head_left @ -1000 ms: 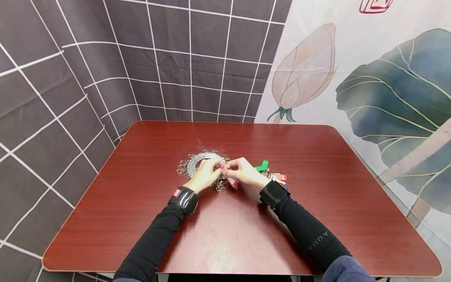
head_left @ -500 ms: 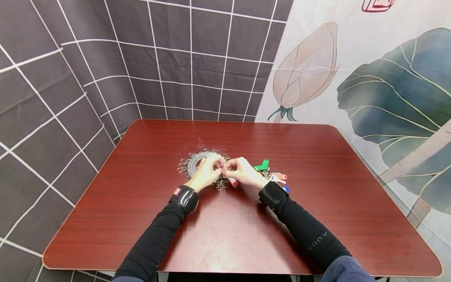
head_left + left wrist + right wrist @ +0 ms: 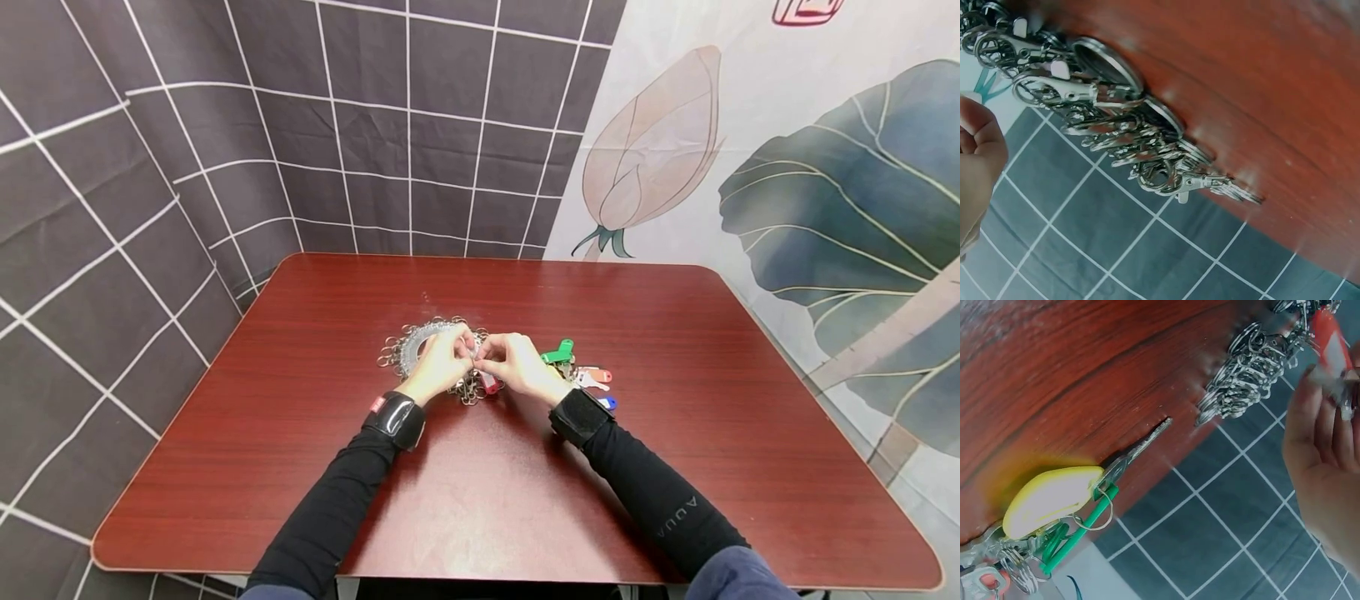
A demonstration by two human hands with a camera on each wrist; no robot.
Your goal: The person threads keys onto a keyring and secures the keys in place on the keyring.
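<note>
Many silver swivel clasps with split rings (image 3: 1097, 94) hang around a pale ring-shaped holder (image 3: 410, 354) on the table. My left hand (image 3: 441, 364) reaches over the holder, its fingertips pinching a small metal clasp at the right edge. Close against it, my right hand (image 3: 521, 367) has thumb and fingers curled at the ring end of a red key tag (image 3: 1330, 344) with a white label. A small silvery piece (image 3: 1344, 403) shows blurred at the fingertips in the right wrist view. Fingers hide just how tag and clasp meet.
Right of my right hand lies a pile of keys with tags: a green tag (image 3: 558, 353), an orange-red tag (image 3: 598, 376), a blue tag (image 3: 608, 403) and a yellow tag (image 3: 1054, 500). They lie on a red-brown wooden table (image 3: 480, 492).
The red key tag has shifted slightly up and left under the fingers. The fingertips have moved a little; the arms stay almost in place.
</note>
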